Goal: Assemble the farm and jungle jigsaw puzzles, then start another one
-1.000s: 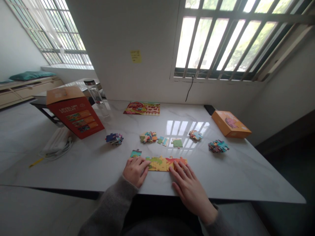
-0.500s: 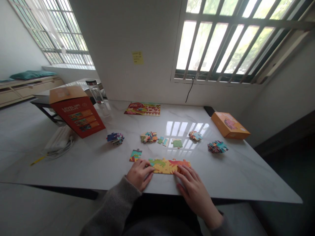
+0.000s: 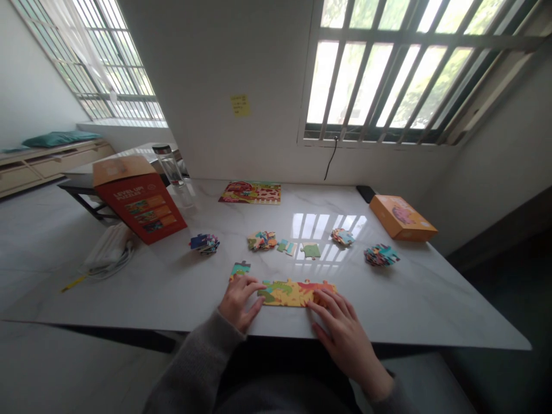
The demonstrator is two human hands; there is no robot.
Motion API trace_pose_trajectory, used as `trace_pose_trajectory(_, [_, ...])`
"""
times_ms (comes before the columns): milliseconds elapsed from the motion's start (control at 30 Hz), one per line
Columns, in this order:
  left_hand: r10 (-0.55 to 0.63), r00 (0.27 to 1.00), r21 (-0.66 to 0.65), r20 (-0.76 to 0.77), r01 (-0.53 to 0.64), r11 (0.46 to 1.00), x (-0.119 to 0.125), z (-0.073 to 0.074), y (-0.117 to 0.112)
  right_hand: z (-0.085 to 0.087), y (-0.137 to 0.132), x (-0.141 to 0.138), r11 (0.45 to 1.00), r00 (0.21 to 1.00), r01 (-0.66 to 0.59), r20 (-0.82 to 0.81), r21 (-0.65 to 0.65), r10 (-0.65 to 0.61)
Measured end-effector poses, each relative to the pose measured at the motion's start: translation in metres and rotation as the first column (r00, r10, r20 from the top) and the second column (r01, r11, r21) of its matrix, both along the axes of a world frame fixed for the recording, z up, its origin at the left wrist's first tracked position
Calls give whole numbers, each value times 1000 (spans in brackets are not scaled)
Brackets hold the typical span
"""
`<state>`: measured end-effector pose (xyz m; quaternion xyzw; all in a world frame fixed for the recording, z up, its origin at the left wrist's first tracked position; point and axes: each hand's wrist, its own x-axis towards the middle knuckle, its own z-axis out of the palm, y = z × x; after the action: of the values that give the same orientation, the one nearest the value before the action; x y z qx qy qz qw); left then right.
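Observation:
A joined strip of yellow, green and orange puzzle pieces (image 3: pixel 287 293) lies flat near the table's front edge. At its left end is my left hand (image 3: pixel 240 300), fingers apart, its fingertips between the strip and a loose teal puzzle piece (image 3: pixel 240 269). The hand partly covers that loose piece. My right hand (image 3: pixel 338 319) rests with outstretched fingers on the strip's right end and hides part of it. Beyond the strip lie a green puzzle piece (image 3: pixel 310 250) and a small green-and-blue piece (image 3: pixel 286 247), beside a pile of mixed pieces (image 3: pixel 262 240).
More puzzle piles sit at left (image 3: pixel 205 244), at right (image 3: pixel 382 255) and nearer the window (image 3: pixel 342 237). A finished puzzle (image 3: pixel 250 192) lies at the back. Around the edges are a red box (image 3: pixel 140 201), a glass bottle (image 3: pixel 169 165), a power strip (image 3: pixel 107 250) and an orange box (image 3: pixel 403 217).
My left hand has lifted slightly off the strip's left end and shifted left, over the loose teal piece. My right hand stays on the strip. The view has shifted slightly.

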<state>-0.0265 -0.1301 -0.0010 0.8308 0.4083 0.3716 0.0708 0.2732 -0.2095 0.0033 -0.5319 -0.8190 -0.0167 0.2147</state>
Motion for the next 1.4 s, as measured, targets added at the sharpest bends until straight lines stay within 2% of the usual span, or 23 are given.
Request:
trace_pose_trajectory(133, [129, 988, -6, 85, -129, 992, -23, 7, 17, -3, 2, 1, 999, 1000, 4, -26, 48, -2])
trace_pose_trajectory(267, [173, 984, -45, -35, -175, 984, -45, 2, 32, -6, 4, 3, 998, 999, -7, -40, 60, 9])
trace_pose_trajectory(367, [176, 974, -110, -147, -192, 975, -52, -3, 40, -7, 5, 3, 998, 999, -6, -50, 63, 9])
trace_pose_trajectory(600, [81, 975, -171, -206, -117, 978, -60, -1, 52, -8, 7, 4, 999, 999, -11, -44, 37, 12])
trace_pose_trajectory(867, [21, 978, -188, -206, -61, 980, -55, 12, 40, -8, 6, 3, 999, 998, -13, -59, 46, 16])
trace_pose_trajectory(1033, [-6, 979, -179, -206, -32, 983, -55, 12, 39, 0, 10, 7, 1000, 994, -31, -107, 3, 31])
trace_pose_trajectory(1133, [-8, 978, -182, -208, -31, 983, -56, 10, 41, 13, 27, 16, 997, 984, -61, -169, -47, 52])
trace_pose_trajectory(1267, [-16, 977, -170, -211, -21, 985, -57, 9, 43, 29, 75, 33, 977, 943, -171, -307, -127, 125])
trace_pose_trajectory(1400, [-9, 978, -156, -207, -24, 987, -58, 7, 44, 25, 133, 47, 973, 928, -138, -369, -187, 61])
